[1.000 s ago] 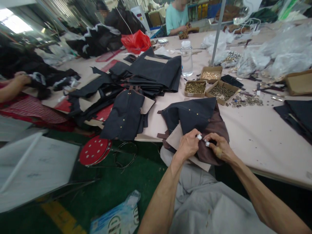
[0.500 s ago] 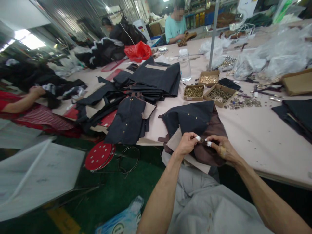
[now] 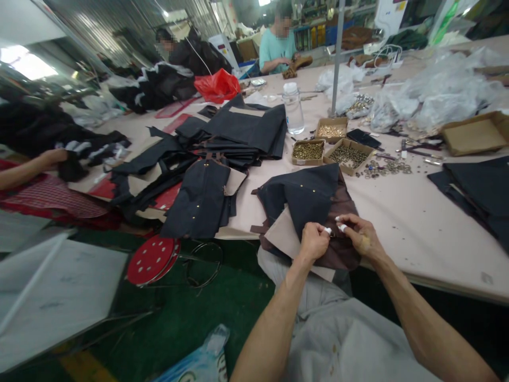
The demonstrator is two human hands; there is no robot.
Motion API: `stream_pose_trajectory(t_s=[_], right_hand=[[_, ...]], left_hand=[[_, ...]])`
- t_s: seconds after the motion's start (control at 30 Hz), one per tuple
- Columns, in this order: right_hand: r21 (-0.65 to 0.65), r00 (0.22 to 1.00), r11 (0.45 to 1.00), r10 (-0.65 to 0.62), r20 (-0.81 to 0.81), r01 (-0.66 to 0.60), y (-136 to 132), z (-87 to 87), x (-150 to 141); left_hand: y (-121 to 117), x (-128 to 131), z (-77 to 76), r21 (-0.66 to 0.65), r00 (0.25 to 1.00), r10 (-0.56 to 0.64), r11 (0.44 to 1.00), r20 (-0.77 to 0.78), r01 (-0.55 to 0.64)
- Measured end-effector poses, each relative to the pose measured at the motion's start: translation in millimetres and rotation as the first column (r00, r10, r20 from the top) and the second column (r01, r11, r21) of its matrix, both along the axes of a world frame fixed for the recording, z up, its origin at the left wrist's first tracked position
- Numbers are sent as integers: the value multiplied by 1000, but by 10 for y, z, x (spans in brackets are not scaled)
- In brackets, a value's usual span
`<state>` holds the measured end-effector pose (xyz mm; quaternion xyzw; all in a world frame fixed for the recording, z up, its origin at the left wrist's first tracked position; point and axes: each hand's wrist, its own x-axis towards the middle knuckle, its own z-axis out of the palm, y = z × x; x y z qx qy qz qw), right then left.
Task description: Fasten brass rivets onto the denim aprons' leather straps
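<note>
**Brown-lined navy fabric piece (image 3: pixel 312 199) handled at the worktable's near edge**

The piece is laid partly on the worktable (image 3: pixel 409 223) and partly over the lap. Its long axis cannot be told through the folds; a brown strap end (image 3: pixel 258 229) is pointed toward 9 o'clock, and the brown lining (image 3: pixel 345 199) is spread toward 4 o'clock. A small metal fitting (image 3: pixel 332 234), too small to make out, is pinched between the thumb and forefinger of the left hand (image 3: pixel 315 241). The white-wrapped fingertips of the right hand (image 3: pixel 360 233) are held slightly apart, over the lining.

The navy cloth is matte and smooth, dotted with brass studs (image 3: pixel 314 191); a stiff beige flap (image 3: pixel 284 233) is seen toward 8 o'clock. From the piece, shallow cardboard trays (image 3: pixel 348 171) of metal fasteners are set at 12 to 1 o'clock, loose metal rings (image 3: pixel 387 167) are scattered at 2, and a stitched navy panel (image 3: pixel 196 201) is overhung at the table edge at 9. Open tabletop is left at 3 to 4 o'clock.
</note>
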<state>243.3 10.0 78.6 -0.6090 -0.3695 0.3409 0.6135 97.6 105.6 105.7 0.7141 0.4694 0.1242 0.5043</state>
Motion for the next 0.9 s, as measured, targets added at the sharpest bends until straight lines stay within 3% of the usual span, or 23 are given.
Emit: stream_pose_trajectory(t_s=[0.07, 0.2, 0.3, 0.4, 0.47, 0.73, 0.9], right_hand=[[-42, 995, 998, -46, 88, 49, -62, 40, -19], [-186, 963, 982, 83, 255, -36, -181, 179, -72], [-233, 944, 972, 40, 326, 39, -223, 228, -71], [-301, 915, 943, -10, 403, 143, -255, 190, -24], [-346, 887, 926, 24, 460, 154, -275, 148, 12], [-377, 849, 926, 187, 493, 15, -263, 40, 52], [-355, 863, 934, 148, 482, 38, -280, -35, 90]], left_hand=[[-48, 3, -34, 39, 1000, 26, 999, -17, -25], [-91, -2, -59, 97, 998, 41, 995, -41, -37], [-106, 6, -49, 136, 997, 39, 990, -72, -29], [-139, 26, -35, 186, 993, 47, 982, -105, -27], [-171, 40, -27, 218, 992, 46, 976, -119, -19], [-272, 44, -32, 338, 989, -4, 940, -145, 53], [-224, -35, -160, 171, 995, -78, 983, 57, 68]])
